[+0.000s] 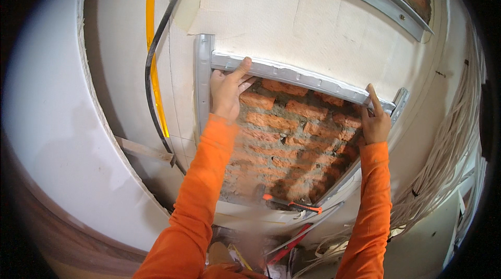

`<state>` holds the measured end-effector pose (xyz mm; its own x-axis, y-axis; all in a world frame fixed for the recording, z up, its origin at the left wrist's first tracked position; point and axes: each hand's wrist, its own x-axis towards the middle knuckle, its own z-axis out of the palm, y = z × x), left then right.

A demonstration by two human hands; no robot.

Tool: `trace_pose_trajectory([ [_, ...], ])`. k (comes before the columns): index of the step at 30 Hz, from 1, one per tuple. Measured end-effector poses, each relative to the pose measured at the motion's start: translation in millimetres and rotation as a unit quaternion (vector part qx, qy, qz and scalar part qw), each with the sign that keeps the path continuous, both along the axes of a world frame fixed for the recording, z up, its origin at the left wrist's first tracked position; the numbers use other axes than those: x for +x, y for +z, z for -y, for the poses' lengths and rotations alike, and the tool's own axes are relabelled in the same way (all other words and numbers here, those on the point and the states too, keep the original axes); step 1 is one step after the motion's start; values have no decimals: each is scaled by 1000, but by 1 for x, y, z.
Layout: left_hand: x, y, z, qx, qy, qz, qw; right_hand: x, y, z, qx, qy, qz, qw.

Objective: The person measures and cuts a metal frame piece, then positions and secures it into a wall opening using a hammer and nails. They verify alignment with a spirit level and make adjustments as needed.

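Note:
A grey metal channel (297, 76) spans the top of an opening that shows a rough brick wall (284, 127). My left hand (228, 91) grips its left end, thumb across the front and fingers bent underneath. At the right end my right hand (374, 122) holds the channel, the index finger stretched up over its face and the other fingers curled below. The channel's left end meets an upright metal stud (204, 80). Beside its right end stands another metal stud (401, 102). Parts of the fingers behind the channel are hidden.
Higher up, a metal profile (389, 5) crosses the pale wall board. A black cable (150, 65) and a yellow strip (151, 13) run down the left. Bundled white cables (443, 148) hang at right. A hammer (300, 207) with orange-black handle lies below the bricks.

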<state>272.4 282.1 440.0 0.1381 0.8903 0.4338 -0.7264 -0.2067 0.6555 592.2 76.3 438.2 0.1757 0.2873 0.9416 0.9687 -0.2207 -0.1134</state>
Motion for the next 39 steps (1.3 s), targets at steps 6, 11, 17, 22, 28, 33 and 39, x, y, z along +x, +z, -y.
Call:
trace_pose_trajectory([
  [6, -2, 0, 2, 20, -21, -3, 1000, 0, -2, -3, 10, 5, 6, 1000],
  [11, -3, 2, 5, 18, -21, -7, 1000, -5, 1, -1, -1, 1, -15, 1000],
  [17, -3, 2, 6, 17, -24, -9, 1000, 1, -2, -3, 7, 16, -5, 1000],
  [22, -3, 1, 2, 16, -14, -18, 1000, -1, -1, -1, -4, 9, -11, 1000],
  [28, -3, 3, 6, 2, -8, -15, 1000, 3, -2, -2, -6, 2, -8, 1000],
  [33, -2, 3, 10, 12, -24, 9, 1000, 1, 0, -1, -18, -12, -11, 1000],
  [39, 3, 2, 15, -17, -8, 21, 1000, 4, -2, -3, -8, -12, 3, 1000],
])
